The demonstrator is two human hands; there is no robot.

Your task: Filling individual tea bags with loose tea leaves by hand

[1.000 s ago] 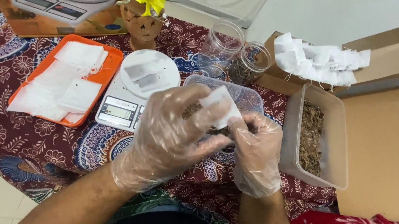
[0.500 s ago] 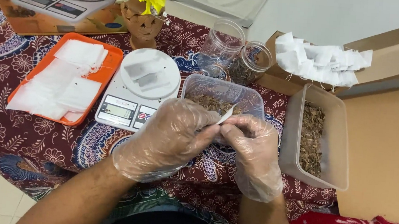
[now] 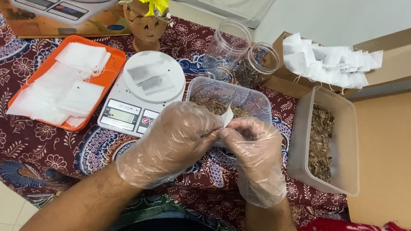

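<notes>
Over patterned cloth (image 3: pixel 30 132), both gloved hands (image 3: pixel 218 140) pinch a small white sachet (image 3: pixel 226 117) near the brown box (image 3: pixel 398 52).

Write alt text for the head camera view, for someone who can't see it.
Two gloved hands, left hand and right hand, pinch a small white paper sachet over a clear tub of dried herbs. A kitchen scale and an orange tray of sachets sit to the left.
</notes>
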